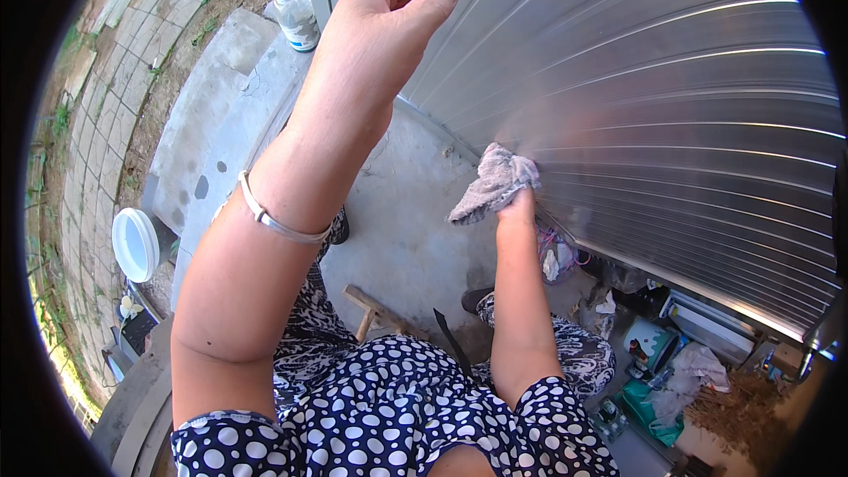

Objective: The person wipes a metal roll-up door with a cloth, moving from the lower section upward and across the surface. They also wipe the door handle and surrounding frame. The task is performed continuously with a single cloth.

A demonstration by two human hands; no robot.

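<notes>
A crumpled grey-pink cloth (pixel 496 184) is in my right hand (pixel 518 205), which presses it against the lower part of a ribbed silver metal panel (pixel 654 88). The cloth covers most of that hand's fingers. My left hand (pixel 399 2) is raised high in front of me, near the panel's left edge. Its fingers are curled in toward the thumb, and I see nothing held in them. A pale bangle (pixel 265 215) circles my left forearm.
Left of my raised arm, a clear jar with a blue lid (pixel 297 13) stands on a concrete ledge (pixel 231 137). A white bucket (pixel 135 245) is farther left. By my feet lies a wooden piece (pixel 371 307). Bags and clutter, including a green bag (pixel 649 408), fill the lower right.
</notes>
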